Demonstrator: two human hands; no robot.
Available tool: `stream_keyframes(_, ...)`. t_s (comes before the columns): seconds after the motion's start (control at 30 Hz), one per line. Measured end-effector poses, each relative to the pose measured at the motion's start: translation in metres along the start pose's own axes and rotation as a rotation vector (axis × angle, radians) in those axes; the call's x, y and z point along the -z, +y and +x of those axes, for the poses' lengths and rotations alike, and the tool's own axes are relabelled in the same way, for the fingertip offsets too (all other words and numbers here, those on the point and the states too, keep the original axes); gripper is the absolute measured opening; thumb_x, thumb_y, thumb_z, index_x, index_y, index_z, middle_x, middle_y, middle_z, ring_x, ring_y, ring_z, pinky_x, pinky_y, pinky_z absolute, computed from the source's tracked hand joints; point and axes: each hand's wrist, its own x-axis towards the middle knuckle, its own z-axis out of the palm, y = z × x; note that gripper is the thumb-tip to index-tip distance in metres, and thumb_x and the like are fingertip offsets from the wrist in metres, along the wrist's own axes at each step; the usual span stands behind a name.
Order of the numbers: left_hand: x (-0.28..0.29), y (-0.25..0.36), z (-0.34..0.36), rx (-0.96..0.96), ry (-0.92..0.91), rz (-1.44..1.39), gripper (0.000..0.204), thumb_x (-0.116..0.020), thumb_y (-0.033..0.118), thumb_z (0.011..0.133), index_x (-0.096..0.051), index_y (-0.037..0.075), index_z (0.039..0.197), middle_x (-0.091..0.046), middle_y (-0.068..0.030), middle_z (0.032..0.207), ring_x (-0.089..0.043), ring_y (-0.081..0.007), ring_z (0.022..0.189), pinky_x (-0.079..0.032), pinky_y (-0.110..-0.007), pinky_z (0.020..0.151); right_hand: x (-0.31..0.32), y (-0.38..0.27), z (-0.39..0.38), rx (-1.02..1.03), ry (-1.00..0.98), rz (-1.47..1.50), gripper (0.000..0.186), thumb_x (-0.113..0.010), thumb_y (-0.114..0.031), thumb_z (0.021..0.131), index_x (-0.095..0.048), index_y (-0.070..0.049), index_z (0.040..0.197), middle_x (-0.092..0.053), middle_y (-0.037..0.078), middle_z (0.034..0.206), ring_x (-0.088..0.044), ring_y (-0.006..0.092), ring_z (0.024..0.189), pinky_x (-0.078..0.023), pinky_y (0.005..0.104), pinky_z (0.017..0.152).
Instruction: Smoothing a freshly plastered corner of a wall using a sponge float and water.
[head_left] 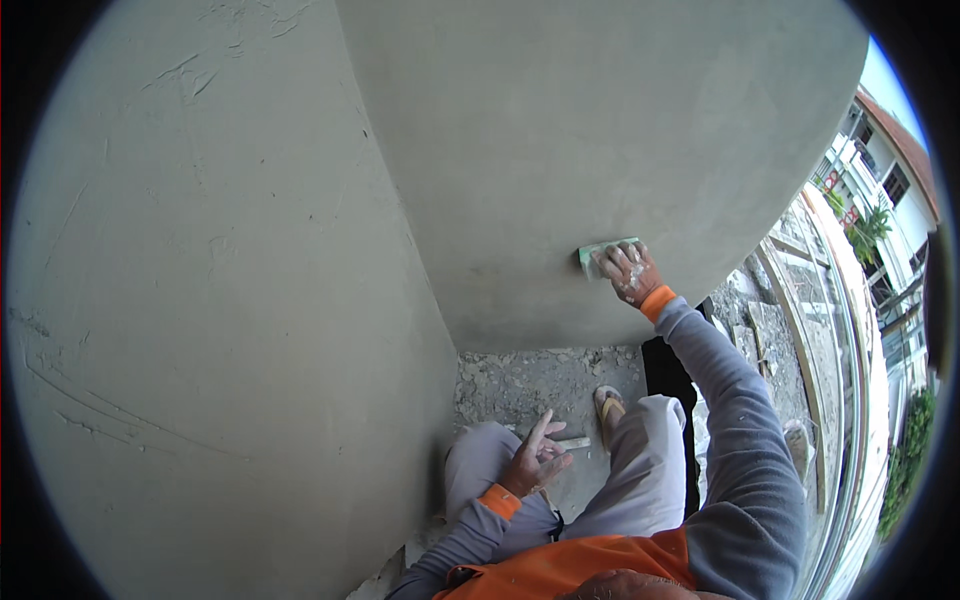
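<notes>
Two bare hands are in our view. Right of centre, we see the right hand (632, 272) gripping a green, flat, rectangular block (590, 257) against the smooth grey plastered wall (600, 130), probably held from behind so its face sits flush. At lower centre, the left hand (535, 458) hangs open, perhaps for balance; we cannot tell whether it touches the pale, narrow strip (573, 443) beside it.

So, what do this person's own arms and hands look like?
Both sleeves, left and right, are grey and long, ending in bright orange cuffs. The left hand and right hand wear no gloves. Whitish smears mark the right hand's back.
</notes>
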Motion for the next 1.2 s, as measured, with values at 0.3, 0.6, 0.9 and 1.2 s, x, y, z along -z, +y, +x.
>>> stream_keyframes(0.3, -0.005, 0.001, 0.005, 0.027, -0.014, -0.011, 0.094, -0.076, 0.026, 0.083, -0.018, 0.007, 0.154, -0.052, -0.0174, 0.135, -0.063, -0.0159, 0.092, -0.051, -0.029, 0.079, 0.24, 0.111, 0.229, -0.36, 0.87, -0.084, 0.073, -0.073, -0.017, 0.064, -0.049, -0.002, 0.131, -0.05, 0.018, 0.115, -0.049, 0.0366, 0.104, -0.041, 0.0475, 0.091)
stream_keyframes(0.6, -0.007, 0.003, 0.004, 0.033, -0.029, 0.01, 0.095, -0.076, 0.024, 0.082, -0.016, 0.006, 0.154, -0.05, -0.0186, 0.137, -0.062, -0.0159, 0.092, -0.05, -0.029, 0.08, -0.005, -0.046, 0.025, -0.059, -0.078, 0.291, 0.067, -0.065, -0.022, 0.073, -0.05, 0.001, 0.134, -0.058, 0.011, 0.108, -0.06, 0.0297, 0.097, -0.049, 0.044, 0.085)
stream_keyframes(0.9, -0.003, -0.003, 0.002, 0.055, 0.009, -0.007, 0.096, -0.077, 0.024, 0.081, -0.017, 0.004, 0.153, -0.051, -0.0185, 0.135, -0.063, -0.0161, 0.092, -0.051, -0.029, 0.079, 0.094, -0.005, 0.108, -0.206, 0.337, 0.196, 0.065, -0.068, -0.016, 0.069, -0.052, -0.004, 0.131, -0.059, 0.011, 0.114, -0.058, 0.0288, 0.104, -0.047, 0.042, 0.083)
stream_keyframes(1.2, -0.006, -0.005, -0.005, 0.032, 0.004, 0.007, 0.097, -0.078, 0.026, 0.08, -0.018, 0.006, 0.153, -0.052, -0.0183, 0.135, -0.063, -0.0155, 0.092, -0.05, -0.03, 0.08, 0.011, -0.018, 0.023, 0.017, 0.019, 0.041, 0.045, -0.061, -0.015, 0.079, -0.056, -0.007, 0.123, -0.06, 0.008, 0.111, -0.059, 0.0244, 0.099, -0.047, 0.0409, 0.082)
